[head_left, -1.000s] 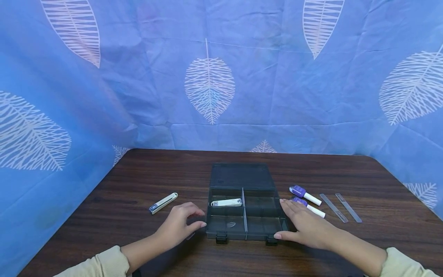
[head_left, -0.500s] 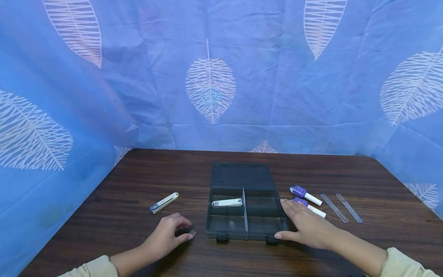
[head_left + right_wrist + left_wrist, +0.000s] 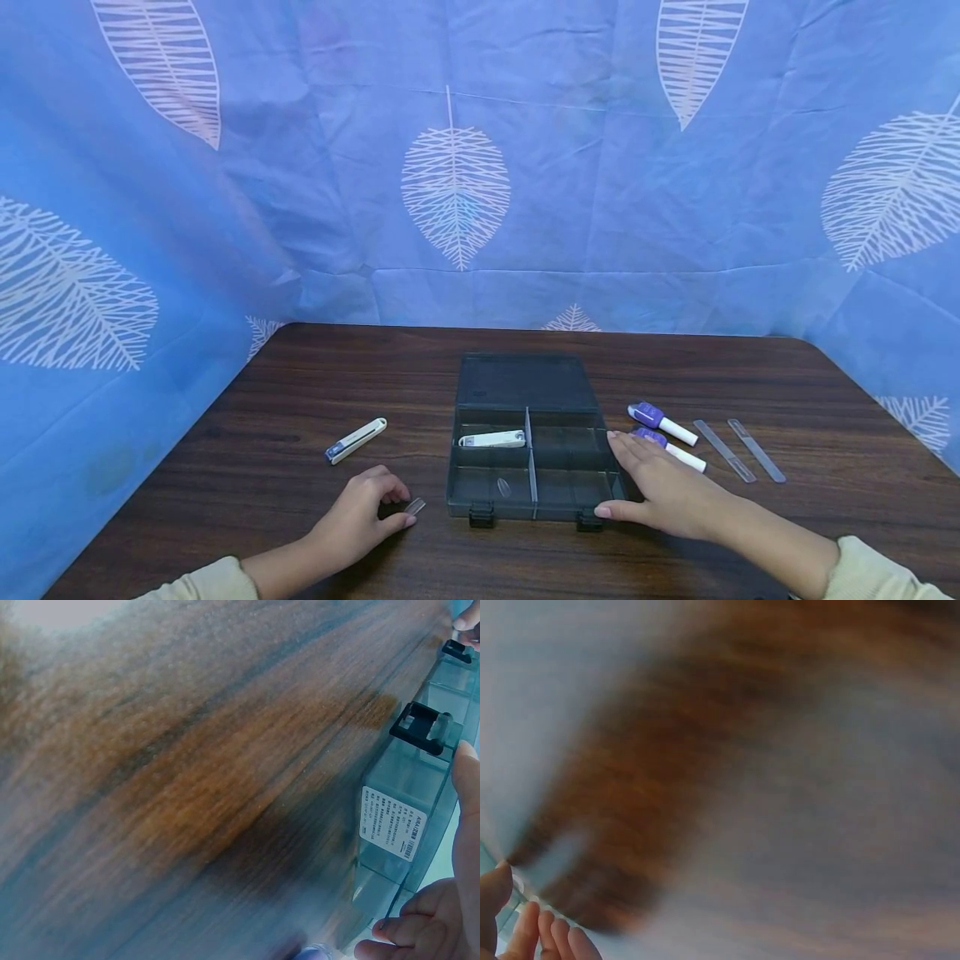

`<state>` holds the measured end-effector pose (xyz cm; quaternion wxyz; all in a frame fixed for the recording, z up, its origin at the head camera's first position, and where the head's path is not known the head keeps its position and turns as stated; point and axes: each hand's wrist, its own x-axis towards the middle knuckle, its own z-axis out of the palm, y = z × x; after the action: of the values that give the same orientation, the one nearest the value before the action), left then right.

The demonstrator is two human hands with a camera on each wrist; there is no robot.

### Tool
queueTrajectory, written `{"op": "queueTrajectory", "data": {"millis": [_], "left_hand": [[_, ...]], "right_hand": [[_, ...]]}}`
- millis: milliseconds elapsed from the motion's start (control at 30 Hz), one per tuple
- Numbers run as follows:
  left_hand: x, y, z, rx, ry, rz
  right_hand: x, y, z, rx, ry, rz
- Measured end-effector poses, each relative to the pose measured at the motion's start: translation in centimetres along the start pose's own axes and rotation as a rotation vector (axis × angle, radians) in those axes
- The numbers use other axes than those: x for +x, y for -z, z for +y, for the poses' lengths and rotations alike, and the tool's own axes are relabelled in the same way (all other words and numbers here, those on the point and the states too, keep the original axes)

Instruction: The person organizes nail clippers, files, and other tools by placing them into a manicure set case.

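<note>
A dark translucent divided box (image 3: 491,510) sits unfolded on the table, a nail clipper (image 3: 491,439) in its back left compartment and a small clear oval piece (image 3: 503,487) in its front left one. My left hand (image 3: 354,515) is left of the box, thumb and forefinger parted around another small clear piece (image 3: 415,506) at their tips. In the left wrist view the left hand's fingertips (image 3: 526,919) show at the lower left corner. At the box's front right corner, my right hand (image 3: 667,487) holds it, thumb by a black latch (image 3: 421,727) and fingers against the right wall.
A second nail clipper (image 3: 356,440) lies left of the box. To the right are two purple bottles with white caps, one farther back (image 3: 662,423) and one partly behind the right hand (image 3: 678,455). Beyond them lie two clear nail files (image 3: 723,451) (image 3: 756,451). A blue leaf-print cloth (image 3: 450,200) surrounds the table.
My left hand has drawn back left, away from the box, uncovering the small clear piece by its fingertips. The oval piece in the box has turned slightly. My right hand has stayed put.
</note>
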<state>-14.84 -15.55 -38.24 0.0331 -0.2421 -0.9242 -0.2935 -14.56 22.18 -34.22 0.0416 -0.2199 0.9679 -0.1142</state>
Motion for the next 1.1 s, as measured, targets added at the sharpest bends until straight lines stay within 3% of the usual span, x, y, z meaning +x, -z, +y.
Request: {"op": "queueTrajectory", "data": {"millis": [1100], "left_hand": [[0.3, 0.33, -0.21, -0.026, -0.072, 0.006]], "right_hand": [[-0.05, -0.14, 0.04, -0.024, 0.004, 0.022]]}}
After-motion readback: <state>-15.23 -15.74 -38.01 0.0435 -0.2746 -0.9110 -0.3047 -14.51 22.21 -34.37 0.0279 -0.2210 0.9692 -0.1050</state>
